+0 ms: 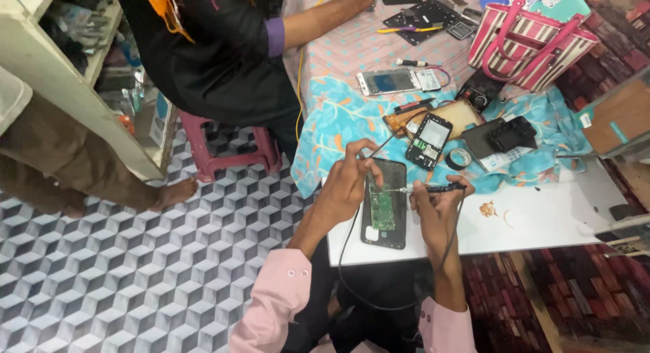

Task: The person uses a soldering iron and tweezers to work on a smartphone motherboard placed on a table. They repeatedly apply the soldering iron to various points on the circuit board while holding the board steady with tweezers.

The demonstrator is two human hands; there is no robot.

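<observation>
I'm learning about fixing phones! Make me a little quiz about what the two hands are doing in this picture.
1. True or false: the opened phone lies face down with its green circuit board showing.
2. Which hand holds the thin black tool whose tip touches the phone? A) left hand B) right hand C) neither
3. Fill in: the left hand pinches a thin ____ above the phone's top edge.

Key:
1. True. The back is off and the board is bare.
2. B. The right hand grips it, tip pointing left onto the phone.
3. Wire. It runs up and right from the fingers; what kind of wire cannot be told.
</observation>
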